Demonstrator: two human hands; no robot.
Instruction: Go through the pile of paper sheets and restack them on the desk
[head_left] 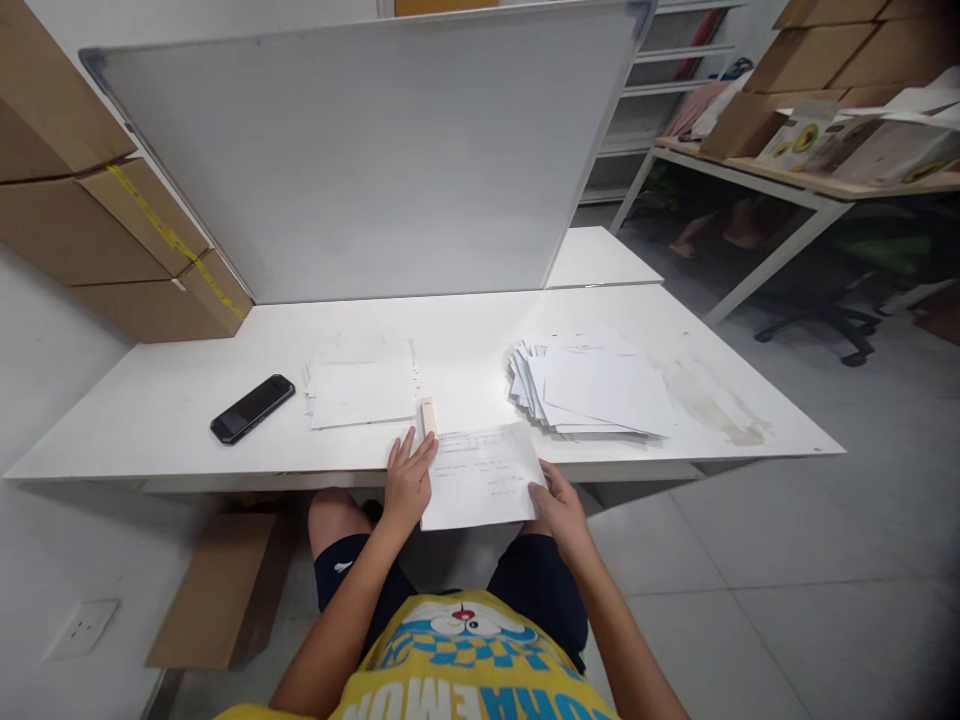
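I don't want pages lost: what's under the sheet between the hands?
Under the sheet runs the front edge of the desk; the sheet's near part juts past it. Whatever lies directly beneath is covered, so more pages can't be excluded.

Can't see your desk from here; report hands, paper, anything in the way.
Right hand grips paper; left hand at its left edge. Paper overhangs desk. Beige object close by left hand.

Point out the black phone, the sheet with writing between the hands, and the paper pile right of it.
Black phone (253, 408): head view, middle of its upward face.
Sheet with writing (480, 482): head view, middle of its page.
Paper pile (606, 385): head view, its top sheet.
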